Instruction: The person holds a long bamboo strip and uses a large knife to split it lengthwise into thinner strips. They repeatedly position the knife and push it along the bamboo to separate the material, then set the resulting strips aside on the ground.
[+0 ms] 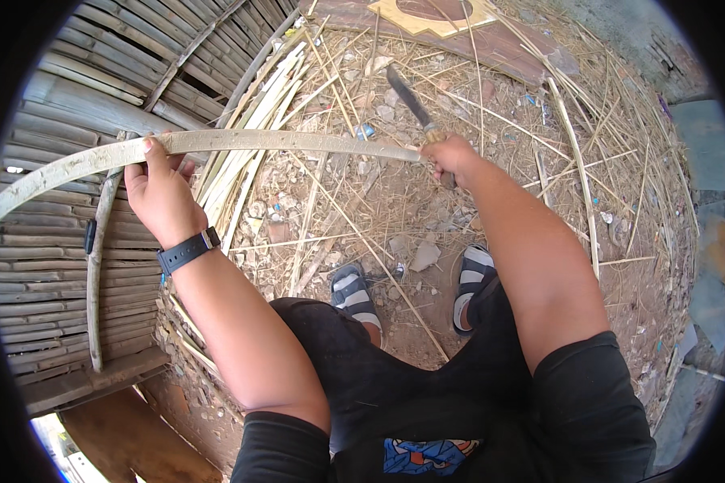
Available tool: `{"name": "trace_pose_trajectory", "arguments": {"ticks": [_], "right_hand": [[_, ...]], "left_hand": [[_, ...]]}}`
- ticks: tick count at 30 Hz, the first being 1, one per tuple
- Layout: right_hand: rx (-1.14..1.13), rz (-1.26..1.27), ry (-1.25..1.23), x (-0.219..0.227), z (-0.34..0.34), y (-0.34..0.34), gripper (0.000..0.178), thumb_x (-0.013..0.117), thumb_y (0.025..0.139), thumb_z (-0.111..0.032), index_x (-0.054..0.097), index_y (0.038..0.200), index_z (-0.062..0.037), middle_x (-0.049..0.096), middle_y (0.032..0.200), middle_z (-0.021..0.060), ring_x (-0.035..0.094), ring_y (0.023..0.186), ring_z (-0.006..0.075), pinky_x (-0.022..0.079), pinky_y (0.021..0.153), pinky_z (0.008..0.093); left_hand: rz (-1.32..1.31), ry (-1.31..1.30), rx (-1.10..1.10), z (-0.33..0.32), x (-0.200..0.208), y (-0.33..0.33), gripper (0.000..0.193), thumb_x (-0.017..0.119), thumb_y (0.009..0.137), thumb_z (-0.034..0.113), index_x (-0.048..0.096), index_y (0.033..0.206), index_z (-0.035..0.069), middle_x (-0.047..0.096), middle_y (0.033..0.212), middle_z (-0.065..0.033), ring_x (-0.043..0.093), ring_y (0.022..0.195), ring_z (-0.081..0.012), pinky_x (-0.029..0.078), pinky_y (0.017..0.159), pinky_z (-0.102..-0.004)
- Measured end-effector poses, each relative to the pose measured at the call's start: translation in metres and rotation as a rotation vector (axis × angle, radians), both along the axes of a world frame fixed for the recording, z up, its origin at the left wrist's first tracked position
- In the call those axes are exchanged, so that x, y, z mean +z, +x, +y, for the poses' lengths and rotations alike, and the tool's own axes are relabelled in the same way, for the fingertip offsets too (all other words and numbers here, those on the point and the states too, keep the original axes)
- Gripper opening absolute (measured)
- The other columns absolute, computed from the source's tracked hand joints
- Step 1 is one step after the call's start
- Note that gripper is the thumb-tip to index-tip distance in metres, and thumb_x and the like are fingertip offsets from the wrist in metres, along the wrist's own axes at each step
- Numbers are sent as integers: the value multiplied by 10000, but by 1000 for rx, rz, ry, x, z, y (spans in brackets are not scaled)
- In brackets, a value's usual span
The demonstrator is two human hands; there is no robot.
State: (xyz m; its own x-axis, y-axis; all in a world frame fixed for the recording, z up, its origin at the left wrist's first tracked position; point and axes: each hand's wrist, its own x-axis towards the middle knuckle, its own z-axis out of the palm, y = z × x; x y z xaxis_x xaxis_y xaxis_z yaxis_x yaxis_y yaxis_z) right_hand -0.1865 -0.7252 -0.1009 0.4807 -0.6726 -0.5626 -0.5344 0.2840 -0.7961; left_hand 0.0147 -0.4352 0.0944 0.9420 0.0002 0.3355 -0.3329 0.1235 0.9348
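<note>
A long, pale bamboo strip (274,141) spans from the left rim of the view to my right hand. My left hand (159,177) grips it near its middle, thumb on the upper face and fingers behind. My right hand (453,158) is closed around the handle of a knife (411,98), its dark blade pointing up and away from me. The strip's right end meets that hand; whether the fingers also pinch it cannot be told. A black watch (188,251) is on my left wrist.
Split bamboo strips (254,153) lie in a heap beyond my left hand. A bamboo slat wall (72,266) stands at left, with a leaning pole (99,266). Shavings, stones and thin sticks litter the dirt ground (411,298). Brown boards (507,52) lie at the far side.
</note>
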Motion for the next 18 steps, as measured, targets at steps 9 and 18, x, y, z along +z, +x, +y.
{"name": "trace_pose_trajectory", "arguments": {"ticks": [9,18], "right_hand": [[14,-534,202,157,23,-54,655,721,961,-261,302,1420,-53,675,1159,149,482,577,55,551,615,300],[-46,-959,144,190,48,-63,493,791,904,-251,475,1232,-61,549,948,18,520,607,63,552,618,294]], "left_hand": [[37,-405,-183,13,18,-10,351,610,1036,263,526,1309,59,683,1188,-94,686,864,-164,550,675,-240],[257,-587,-339,-19,18,-44,292,600,1038,303,537,1235,96,669,1237,-62,698,893,-141,561,674,-227]]}}
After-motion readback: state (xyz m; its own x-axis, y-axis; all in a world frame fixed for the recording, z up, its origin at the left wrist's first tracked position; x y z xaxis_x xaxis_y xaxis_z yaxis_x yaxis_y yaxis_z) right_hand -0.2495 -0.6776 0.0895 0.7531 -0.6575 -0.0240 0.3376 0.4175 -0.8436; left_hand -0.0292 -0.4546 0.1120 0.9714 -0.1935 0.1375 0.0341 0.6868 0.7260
